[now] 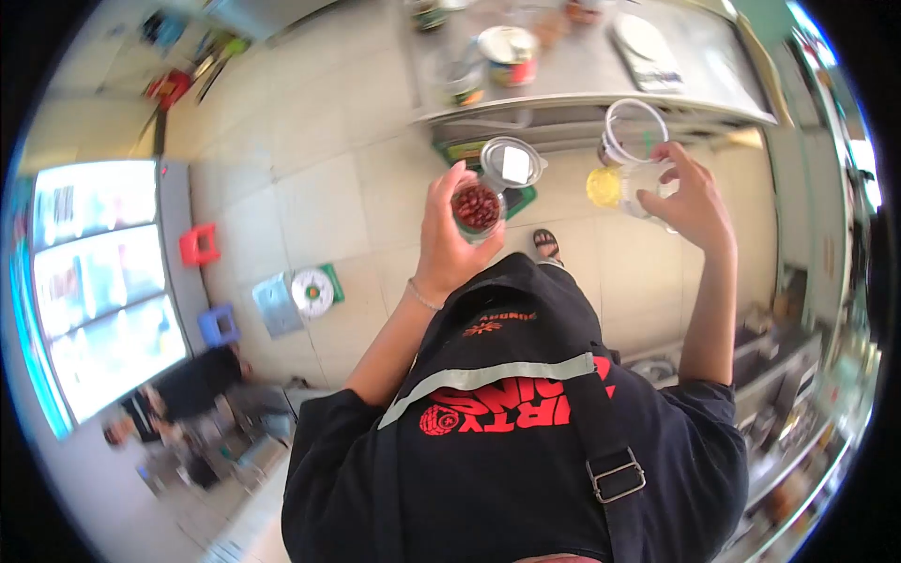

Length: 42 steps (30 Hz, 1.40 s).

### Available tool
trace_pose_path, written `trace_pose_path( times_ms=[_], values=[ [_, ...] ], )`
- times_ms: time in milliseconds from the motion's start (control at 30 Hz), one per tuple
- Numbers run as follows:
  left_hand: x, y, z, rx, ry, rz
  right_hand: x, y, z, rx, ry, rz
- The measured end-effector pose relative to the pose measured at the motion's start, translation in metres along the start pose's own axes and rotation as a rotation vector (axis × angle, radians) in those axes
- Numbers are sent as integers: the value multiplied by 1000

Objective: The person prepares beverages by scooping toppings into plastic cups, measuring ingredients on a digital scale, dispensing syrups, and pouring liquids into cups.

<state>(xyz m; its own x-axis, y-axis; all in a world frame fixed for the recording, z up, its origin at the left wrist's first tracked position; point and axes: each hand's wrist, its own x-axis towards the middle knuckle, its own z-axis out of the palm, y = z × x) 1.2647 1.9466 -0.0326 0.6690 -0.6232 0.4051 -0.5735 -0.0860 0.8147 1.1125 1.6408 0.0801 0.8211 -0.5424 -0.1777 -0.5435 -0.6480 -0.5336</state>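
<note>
My left hand [447,239] is wrapped round a small clear cup of dark red beans [477,206]. The cup's round clear lid [513,162], with a white label, is flipped open beside its rim. Over to the right, my right hand [693,195] has its fingers bent round a clear plastic cup [646,190] with something yellow [603,187] at its left end. Just above that cup is another clear container with a white rim [635,131], close to my fingertips; whether they touch it cannot be made out.
A steel counter [572,83] ahead bears a white-lidded tub [508,54] and a white scale [648,52]. A dial scale [313,292], red stool [199,244] and blue stool [219,325] stand left, near a lit fridge [103,281]. A person [141,416] is at lower left.
</note>
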Motion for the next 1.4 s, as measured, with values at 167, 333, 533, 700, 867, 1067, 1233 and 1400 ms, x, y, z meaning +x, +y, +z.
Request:
trace_pose_path(
  times_ms=[167, 333, 533, 700, 867, 1067, 1233, 1400],
  values=[
    [52, 18, 93, -121, -328, 99, -66, 102, -29, -13, 111, 346],
    [137, 63, 293, -538, -571, 24, -137, 283, -68, -115, 363, 437],
    [211, 111, 488, -489, -238, 302, -160, 441, -168, -164, 213, 779],
    [256, 150, 619, -527, -380, 298, -110, 530, -264, -159, 203, 766],
    [303, 178, 731, -587, -550, 243, -43, 649, -362, -158, 217, 642],
    [312, 181, 809, -514, -253, 385, 21, 745, -413, 107, 329, 474],
    [291, 194, 822, -428, -125, 280, 63, 747, -447, 112, 170, 348],
    [234, 202, 783, -306, 77, 97, 110, 770, -458, -96, 38, 281]
  ],
)
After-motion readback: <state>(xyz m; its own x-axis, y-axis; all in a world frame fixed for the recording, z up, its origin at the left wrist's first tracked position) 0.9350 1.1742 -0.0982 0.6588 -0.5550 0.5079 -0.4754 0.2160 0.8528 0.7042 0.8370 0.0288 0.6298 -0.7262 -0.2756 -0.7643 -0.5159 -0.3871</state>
